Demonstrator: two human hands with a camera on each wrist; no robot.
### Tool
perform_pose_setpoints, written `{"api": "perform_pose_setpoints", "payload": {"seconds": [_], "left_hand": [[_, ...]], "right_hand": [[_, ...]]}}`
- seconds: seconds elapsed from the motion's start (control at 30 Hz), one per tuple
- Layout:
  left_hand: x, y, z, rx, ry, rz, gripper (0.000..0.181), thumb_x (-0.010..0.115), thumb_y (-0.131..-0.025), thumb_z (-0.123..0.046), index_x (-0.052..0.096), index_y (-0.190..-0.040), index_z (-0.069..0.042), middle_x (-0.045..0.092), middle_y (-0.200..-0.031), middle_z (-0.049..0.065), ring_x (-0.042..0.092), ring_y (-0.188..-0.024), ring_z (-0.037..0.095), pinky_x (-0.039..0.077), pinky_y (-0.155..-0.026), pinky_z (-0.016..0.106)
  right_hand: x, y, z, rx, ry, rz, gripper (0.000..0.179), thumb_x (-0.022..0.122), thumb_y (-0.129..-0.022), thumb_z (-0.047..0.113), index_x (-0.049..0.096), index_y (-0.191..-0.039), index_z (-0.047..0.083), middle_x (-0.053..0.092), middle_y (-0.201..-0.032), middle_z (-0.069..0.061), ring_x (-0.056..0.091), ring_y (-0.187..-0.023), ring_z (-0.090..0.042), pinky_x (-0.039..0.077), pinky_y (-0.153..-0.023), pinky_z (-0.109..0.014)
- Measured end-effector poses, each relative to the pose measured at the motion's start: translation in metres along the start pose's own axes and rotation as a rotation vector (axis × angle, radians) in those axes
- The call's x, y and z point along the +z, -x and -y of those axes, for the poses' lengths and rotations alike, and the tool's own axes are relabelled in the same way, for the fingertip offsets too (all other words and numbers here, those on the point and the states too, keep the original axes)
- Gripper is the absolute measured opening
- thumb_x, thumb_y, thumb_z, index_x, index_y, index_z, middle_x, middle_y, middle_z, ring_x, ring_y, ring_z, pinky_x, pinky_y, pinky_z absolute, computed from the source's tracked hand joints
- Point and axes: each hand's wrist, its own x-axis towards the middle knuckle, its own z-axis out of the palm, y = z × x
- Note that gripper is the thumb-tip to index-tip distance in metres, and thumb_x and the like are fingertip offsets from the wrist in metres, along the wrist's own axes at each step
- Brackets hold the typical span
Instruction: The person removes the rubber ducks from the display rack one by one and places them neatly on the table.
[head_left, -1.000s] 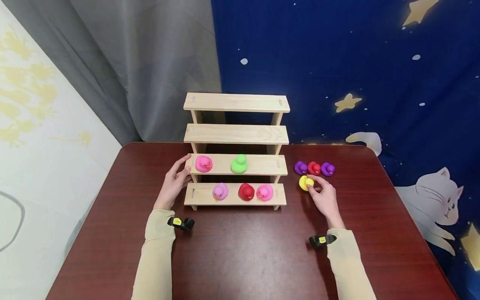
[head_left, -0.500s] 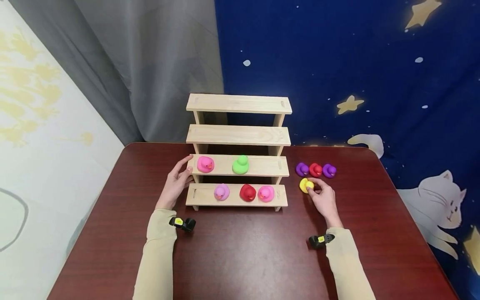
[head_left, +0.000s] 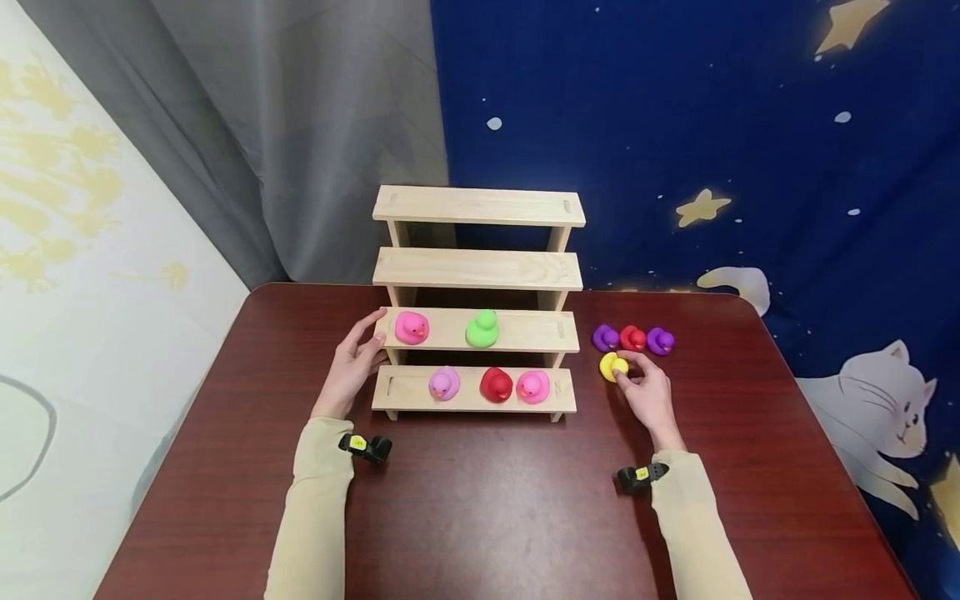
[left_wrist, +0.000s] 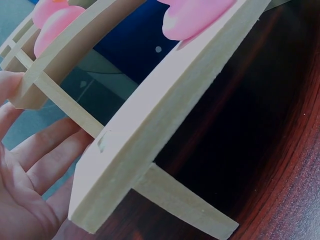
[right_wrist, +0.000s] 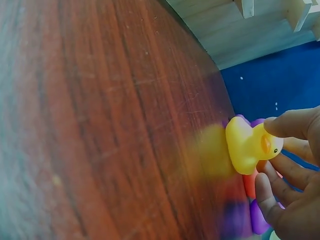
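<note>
Two hangings, a plain grey curtain [head_left: 330, 125] and a deep-blue printed cloth [head_left: 562, 92], rise behind a broad, glossy, reddish-brown table [head_left: 465, 492]. On it sits a four-tier step stand of pale wood [head_left: 480, 268], its planks running left to right. Next in size come the hands. The left hand [head_left: 351, 367] rests thumb and forefinger against the left end of the second tier from the bottom, its other fingers loosely extended. The right hand [head_left: 651, 396] pinches a small yellow rubber duck with an orange bill [head_left: 608, 367] between thumb and fingers, about the head. The key relation is sideways: this duck is near the stand's right end, roughly level with the two lower tiers, directly at the right hand, while the left hand is well apart across the stand's whole width. Its bill turns toward the right wrist camera; whether its base touches the table I cannot tell. Just behind it sit a purple duck [head_left: 604, 338], a small red duck [head_left: 633, 338] and another purple duck [head_left: 660, 341] in a row parallel to the planks. The second tier bears a pink duck [head_left: 411, 328] and a lime-green one [head_left: 482, 330]; the lowest bears lilac [head_left: 444, 384], dark-red [head_left: 496, 386] and bright-pink [head_left: 533, 387] ducks.
</note>
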Motion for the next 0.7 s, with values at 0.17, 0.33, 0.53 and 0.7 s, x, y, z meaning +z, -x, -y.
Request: {"api": "perform_pose_setpoints", "payload": {"seconds": [0.17, 0.33, 0.53, 0.7], "left_hand": [[0.0, 0.0, 0.0, -0.001, -0.001, -0.003, 0.049, 0.052, -0.101, -0.031, 0.04, -0.148, -0.026, 0.049, -0.137, 0.022, 0.056, -0.115, 0.032, 0.044, -0.094, 0.049], [0.0, 0.0, -0.001, -0.006, 0.0, -0.008, 0.048, 0.052, -0.101, -0.031, 0.041, -0.148, -0.026, 0.049, -0.137, 0.02, 0.056, -0.116, 0.032, 0.045, -0.093, 0.047], [0.0, 0.002, -0.004, -0.011, 0.009, 0.002, 0.049, 0.052, -0.102, -0.028, 0.039, -0.149, -0.023, 0.049, -0.136, 0.023, 0.055, -0.115, 0.034, 0.043, -0.094, 0.051], [0.0, 0.0, 0.0, -0.009, 0.005, -0.001, 0.049, 0.052, -0.101, -0.029, 0.04, -0.149, -0.024, 0.049, -0.137, 0.023, 0.055, -0.116, 0.034, 0.043, -0.094, 0.051]], "right_hand": [[-0.003, -0.003, 0.005, -0.057, -0.009, -0.024, 0.034, 0.071, -0.085, 0.0, 0.064, -0.117, -0.004, 0.065, -0.113, -0.02, 0.063, -0.096, -0.035, 0.048, -0.08, -0.041], [-0.007, -0.003, 0.019, -0.098, -0.043, -0.041, 0.033, 0.072, -0.084, -0.001, 0.064, -0.116, -0.004, 0.065, -0.114, -0.019, 0.06, -0.102, -0.036, 0.046, -0.083, -0.05], [-0.009, -0.002, 0.045, -0.101, -0.1, -0.033, 0.034, 0.072, -0.084, 0.0, 0.065, -0.117, -0.002, 0.063, -0.115, -0.02, 0.062, -0.097, -0.039, 0.048, -0.083, -0.038], [-0.007, 0.001, 0.061, -0.144, -0.172, -0.031, 0.033, 0.072, -0.084, -0.001, 0.066, -0.116, -0.004, 0.063, -0.114, -0.022, 0.061, -0.101, -0.04, 0.043, -0.083, -0.014]]}}
